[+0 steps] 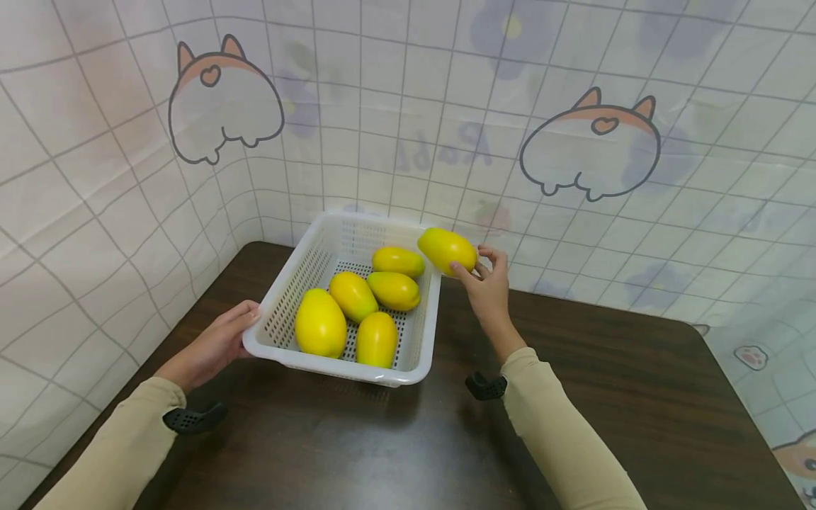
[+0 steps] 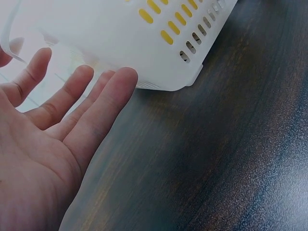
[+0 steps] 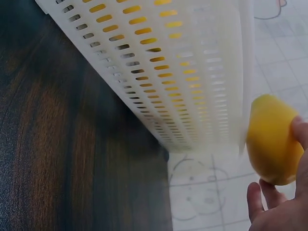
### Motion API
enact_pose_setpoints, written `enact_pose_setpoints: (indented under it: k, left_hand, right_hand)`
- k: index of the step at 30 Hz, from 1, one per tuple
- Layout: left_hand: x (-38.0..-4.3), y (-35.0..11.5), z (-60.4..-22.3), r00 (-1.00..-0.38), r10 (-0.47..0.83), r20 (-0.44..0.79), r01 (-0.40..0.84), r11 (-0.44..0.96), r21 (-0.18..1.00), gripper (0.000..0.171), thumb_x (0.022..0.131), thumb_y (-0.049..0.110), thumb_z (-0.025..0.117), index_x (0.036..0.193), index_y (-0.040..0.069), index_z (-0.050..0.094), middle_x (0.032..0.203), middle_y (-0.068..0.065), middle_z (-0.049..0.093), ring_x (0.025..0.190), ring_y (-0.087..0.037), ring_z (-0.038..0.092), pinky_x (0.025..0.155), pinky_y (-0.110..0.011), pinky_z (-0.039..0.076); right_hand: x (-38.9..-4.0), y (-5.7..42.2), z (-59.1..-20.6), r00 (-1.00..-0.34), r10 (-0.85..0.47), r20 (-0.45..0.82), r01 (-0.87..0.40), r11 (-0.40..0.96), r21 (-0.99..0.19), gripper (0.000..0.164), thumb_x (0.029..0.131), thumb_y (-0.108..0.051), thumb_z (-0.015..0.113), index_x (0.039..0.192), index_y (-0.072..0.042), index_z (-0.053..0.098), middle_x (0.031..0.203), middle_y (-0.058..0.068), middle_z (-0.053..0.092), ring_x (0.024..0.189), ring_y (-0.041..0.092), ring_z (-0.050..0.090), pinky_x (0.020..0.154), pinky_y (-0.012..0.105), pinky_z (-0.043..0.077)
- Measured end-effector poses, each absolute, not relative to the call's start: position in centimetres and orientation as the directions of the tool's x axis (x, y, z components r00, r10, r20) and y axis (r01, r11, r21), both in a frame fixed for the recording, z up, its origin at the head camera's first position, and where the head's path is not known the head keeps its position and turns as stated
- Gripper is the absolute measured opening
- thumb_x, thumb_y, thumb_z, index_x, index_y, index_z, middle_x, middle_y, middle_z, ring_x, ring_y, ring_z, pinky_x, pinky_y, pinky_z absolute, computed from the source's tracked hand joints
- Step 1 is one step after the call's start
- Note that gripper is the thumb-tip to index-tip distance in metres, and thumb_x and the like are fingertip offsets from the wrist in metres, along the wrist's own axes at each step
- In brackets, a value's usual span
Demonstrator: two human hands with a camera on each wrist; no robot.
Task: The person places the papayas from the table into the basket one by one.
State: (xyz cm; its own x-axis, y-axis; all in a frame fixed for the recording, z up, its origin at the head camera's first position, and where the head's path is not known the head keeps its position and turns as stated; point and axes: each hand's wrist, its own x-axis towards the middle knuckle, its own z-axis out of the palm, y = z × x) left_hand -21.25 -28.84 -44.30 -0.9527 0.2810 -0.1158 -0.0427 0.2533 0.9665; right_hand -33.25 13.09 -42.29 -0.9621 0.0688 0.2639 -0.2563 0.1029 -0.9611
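A white plastic basket with slotted walls holds several yellow mangoes, some tinged green. My left hand grips its near left corner, thumb at the rim. In the left wrist view the fingers reach along the outside of the basket wall. With thumb and fingertips, my right hand holds another mango at the basket's right rim, near the far corner. The right wrist view shows that mango beside the rim, with the thumb on its side and other fingertips below.
The basket is on a dark wooden table. Behind and to the left hangs a white grid-patterned curtain with cartoon prints, close to the table's edges. A black strap piece sits at the right wrist, another at the left.
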Motion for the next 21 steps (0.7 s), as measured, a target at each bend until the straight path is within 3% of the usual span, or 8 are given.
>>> enact_pose_setpoints:
  k: [5,10,12,15,18,21]
  left_hand:
    - [-21.3,-28.8,-44.3,-0.953,0.279,-0.118,-0.045,0.254,0.966,0.041,0.104,0.043,0.032,0.126,0.008,0.036,0.130,-0.019,0.045,0.105,-0.016,0.061,0.087,-0.037,0.052]
    - [-21.2,-28.8,-44.2,-0.954,0.276,-0.118,-0.044,0.261,0.964,0.041,0.104,0.043,0.032,0.126,0.008,0.035,0.131,-0.020,0.044,0.105,-0.016,0.061,0.088,-0.037,0.052]
    - [-21.2,-28.8,-44.2,-0.954,0.276,-0.117,-0.043,0.260,0.965,0.042,0.104,0.042,0.032,0.127,0.008,0.035,0.131,-0.020,0.044,0.105,-0.015,0.061,0.088,-0.038,0.052]
    - [-21.1,-28.7,-44.1,-0.954,0.275,-0.117,-0.044,0.257,0.965,0.041,0.104,0.042,0.032,0.127,0.007,0.035,0.131,-0.021,0.044,0.105,-0.016,0.061,0.088,-0.038,0.052]
    - [-21.1,-28.7,-44.1,-0.954,0.277,-0.119,-0.046,0.258,0.965,0.042,0.104,0.042,0.032,0.128,0.007,0.034,0.133,-0.022,0.043,0.105,-0.016,0.061,0.089,-0.039,0.052]
    - [-21.0,-28.7,-44.1,-0.954,0.274,-0.123,-0.049,0.262,0.964,0.044,0.104,0.042,0.032,0.130,0.007,0.034,0.134,-0.022,0.042,0.105,-0.017,0.060,0.089,-0.038,0.051]
  right_hand:
    - [-33.5,13.1,-42.8,-0.954,0.088,0.288,-0.276,0.126,-0.953,0.046,0.084,-0.025,0.075,0.097,-0.004,0.036,0.148,0.011,0.039,0.121,0.029,0.058,0.092,0.028,0.052]
    - [-33.4,13.2,-42.6,-0.955,0.079,0.287,-0.270,0.175,-0.947,0.044,0.085,-0.030,0.074,0.087,-0.003,0.039,0.149,0.011,0.042,0.117,0.029,0.061,0.087,0.022,0.053]
    - [-33.2,13.3,-42.5,-0.955,0.040,0.293,-0.283,0.167,-0.945,0.036,0.085,-0.028,0.074,0.091,-0.003,0.049,0.152,0.011,0.039,0.117,0.031,0.061,0.088,0.023,0.053]
    - [-32.4,13.1,-41.6,-0.956,-0.052,0.288,-0.292,0.160,-0.943,0.031,0.088,-0.023,0.071,0.109,-0.002,0.061,0.156,0.007,0.032,0.122,0.034,0.058,0.094,0.032,0.052]
    - [-31.6,12.9,-40.7,-0.953,-0.123,0.275,-0.293,0.168,-0.941,0.042,0.089,-0.017,0.069,0.127,-0.004,0.059,0.158,0.003,0.028,0.129,0.034,0.052,0.103,0.041,0.045]
    - [-31.3,12.7,-40.4,-0.954,-0.124,0.273,-0.291,0.173,-0.941,0.044,0.089,-0.017,0.069,0.129,-0.003,0.058,0.158,0.003,0.029,0.134,0.032,0.047,0.108,0.046,0.039]
